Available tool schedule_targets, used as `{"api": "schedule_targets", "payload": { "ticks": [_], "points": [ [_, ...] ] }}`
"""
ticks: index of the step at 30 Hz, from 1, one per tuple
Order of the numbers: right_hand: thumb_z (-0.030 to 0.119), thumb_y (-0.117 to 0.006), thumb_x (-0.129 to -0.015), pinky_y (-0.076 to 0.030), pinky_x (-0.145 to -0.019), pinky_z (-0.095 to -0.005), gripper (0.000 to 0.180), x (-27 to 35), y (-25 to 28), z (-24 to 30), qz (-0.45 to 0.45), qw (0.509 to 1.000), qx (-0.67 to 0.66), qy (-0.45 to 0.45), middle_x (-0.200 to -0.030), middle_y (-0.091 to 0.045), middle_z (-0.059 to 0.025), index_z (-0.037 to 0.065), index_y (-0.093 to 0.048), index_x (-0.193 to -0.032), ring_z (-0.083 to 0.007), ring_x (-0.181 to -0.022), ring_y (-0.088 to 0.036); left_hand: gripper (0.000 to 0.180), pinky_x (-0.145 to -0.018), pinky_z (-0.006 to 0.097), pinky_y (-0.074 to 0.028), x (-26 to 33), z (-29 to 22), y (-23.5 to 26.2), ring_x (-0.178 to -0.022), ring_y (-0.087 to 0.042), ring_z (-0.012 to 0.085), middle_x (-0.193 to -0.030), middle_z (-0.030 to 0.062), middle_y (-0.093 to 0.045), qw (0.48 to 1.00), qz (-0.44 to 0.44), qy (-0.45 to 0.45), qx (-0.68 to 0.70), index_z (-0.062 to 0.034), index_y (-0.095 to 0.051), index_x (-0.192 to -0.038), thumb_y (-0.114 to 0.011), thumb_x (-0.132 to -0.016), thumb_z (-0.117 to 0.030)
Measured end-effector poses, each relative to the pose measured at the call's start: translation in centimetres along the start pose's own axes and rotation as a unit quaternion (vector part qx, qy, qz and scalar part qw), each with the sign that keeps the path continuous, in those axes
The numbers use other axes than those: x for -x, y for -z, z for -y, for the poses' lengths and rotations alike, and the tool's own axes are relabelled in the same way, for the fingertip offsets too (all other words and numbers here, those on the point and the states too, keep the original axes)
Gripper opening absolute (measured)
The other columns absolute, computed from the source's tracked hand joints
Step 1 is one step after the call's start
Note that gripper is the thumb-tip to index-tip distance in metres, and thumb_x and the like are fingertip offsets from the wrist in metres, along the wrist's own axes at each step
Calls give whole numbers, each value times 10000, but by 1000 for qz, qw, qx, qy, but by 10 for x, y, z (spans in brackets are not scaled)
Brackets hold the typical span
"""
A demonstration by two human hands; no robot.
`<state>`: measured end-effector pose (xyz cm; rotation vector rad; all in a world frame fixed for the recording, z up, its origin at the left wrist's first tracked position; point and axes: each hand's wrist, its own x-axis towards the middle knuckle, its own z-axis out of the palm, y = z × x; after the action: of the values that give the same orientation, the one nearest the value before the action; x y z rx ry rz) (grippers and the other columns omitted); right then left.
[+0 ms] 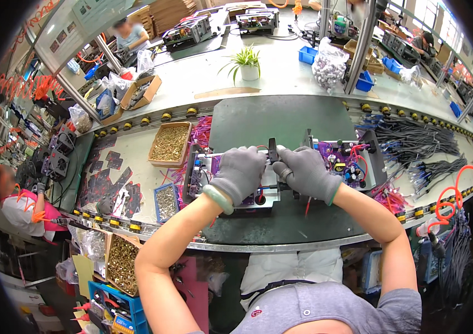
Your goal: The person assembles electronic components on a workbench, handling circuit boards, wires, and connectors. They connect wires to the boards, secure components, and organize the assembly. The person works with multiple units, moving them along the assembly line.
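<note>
Both my hands wear grey gloves, and a pale green bangle circles the left wrist. Curled over the left open chassis (268, 196), my left hand (240, 173) has closed fingers, and what they hold is hidden. My right hand (307, 173) closes on a narrow black upright part (272, 150) at that chassis's right end. This chassis has black end panels and a purple circuit board, mostly covered by my left hand. A second open chassis (380, 161) stands to the right, with a purple board (333, 158), red wires and small components showing.
A green mat (281, 114) lies under both units. On the left are a box of brass-coloured fasteners (170, 142), a blue tray of small metal parts (166, 202) and flat dark plates (115, 183). Black cables (414, 139) pile up right. Beyond stands a potted plant (249, 72); co-workers sit farther off.
</note>
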<state>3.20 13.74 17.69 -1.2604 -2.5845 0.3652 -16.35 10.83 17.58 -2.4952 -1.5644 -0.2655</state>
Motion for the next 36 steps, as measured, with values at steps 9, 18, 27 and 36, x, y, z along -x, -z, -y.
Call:
{"api": "schedule_targets", "payload": {
  "ticks": [9, 18, 27, 36],
  "points": [
    [110, -640, -869, -521, -749, -436, 310, -5, 30, 14, -272, 936, -111, 194, -959, -687, -109, 74, -641, -1177, -349, -841, -665, 297, -731, 445, -549, -15, -10, 37, -822, -692, 350, -861, 170, -702, 950, -44, 145, 273, -50, -683, -928, -618, -915, -339],
    [50, -638, -860, -523, -783, -411, 355, -2, 29, 11, -338, 915, -120, 185, -969, -702, -120, 31, -617, -1214, -325, -874, -681, 185, -657, 289, -554, -6, -13, 40, -700, -692, 123, -803, 119, -736, 873, -69, 169, 452, 1, -722, -989, -708, -890, -155],
    [150, -721, -825, -519, -772, -406, 153, 0, 36, -4, -256, 935, -169, 180, -841, -707, -64, 109, -718, -972, -289, -821, -681, 147, -683, 279, -546, -10, -7, 31, -751, -667, 105, -857, 72, -730, 794, -21, 138, 591, -7, -716, -978, -714, -876, -113],
    [166, -661, -845, -475, -970, -434, 460, 2, -6, -13, -170, 980, -2, 101, -841, -702, -124, -1, -529, -1253, -313, -842, -690, 112, -626, 410, -508, 4, 6, -6, -704, -639, 273, -738, 66, -617, 994, -114, -2, -5, -101, -611, -735, -668, -808, -165]
  ]
}}
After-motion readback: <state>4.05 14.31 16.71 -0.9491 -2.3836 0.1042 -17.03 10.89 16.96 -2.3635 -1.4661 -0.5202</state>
